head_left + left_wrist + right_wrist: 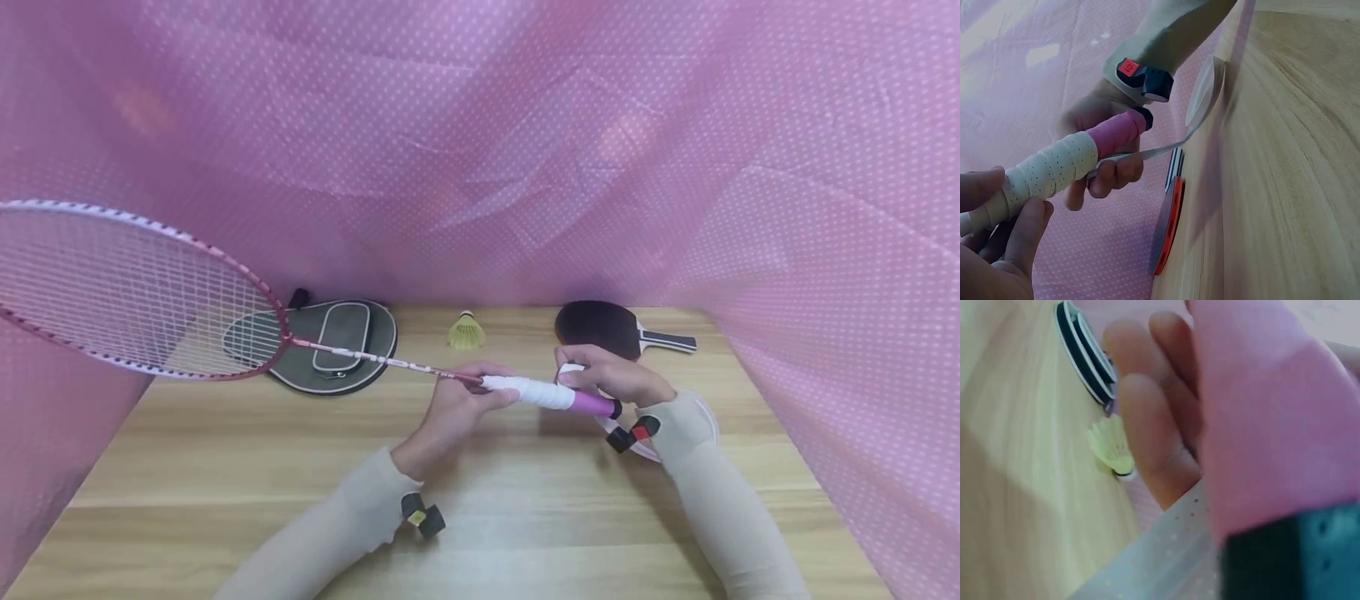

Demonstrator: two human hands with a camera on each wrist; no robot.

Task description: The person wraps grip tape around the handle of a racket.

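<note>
— White tape (528, 391) on the racket handle (592, 404): who holds it?
— Left hand (457, 404) curls round the wrapped part above the wooden table (480, 500); right hand (611, 375) pinches the tape strip at the pink end.
— Beyond?
— Shuttlecock (467, 332), paddle (622, 329), grey cover (337, 342).

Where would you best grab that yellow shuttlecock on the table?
Probably by the feather skirt, from above. The shuttlecock appears to stand on its cork base, skirt widening upward, apart from the paddle and racket case, so a grip from above looks unobstructed.
</note>
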